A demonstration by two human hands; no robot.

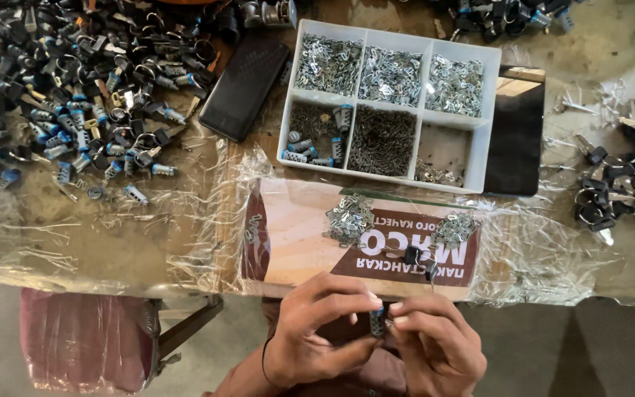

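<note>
Both hands pinched a small lock cylinder (pixel 378 321) at the table's near edge: left hand (pixel 316 331) gripping its ribbed metal barrel, right hand (pixel 435 344) its blue-tipped end. Probably rigid, light and slippery, best held around the barrel. Beyond lay a white compartment tray (pixel 488 88) of glinting steel parts.

One head cam, looking steeply down over workbench (pixel 112 220), hands close at bottom edge
</note>
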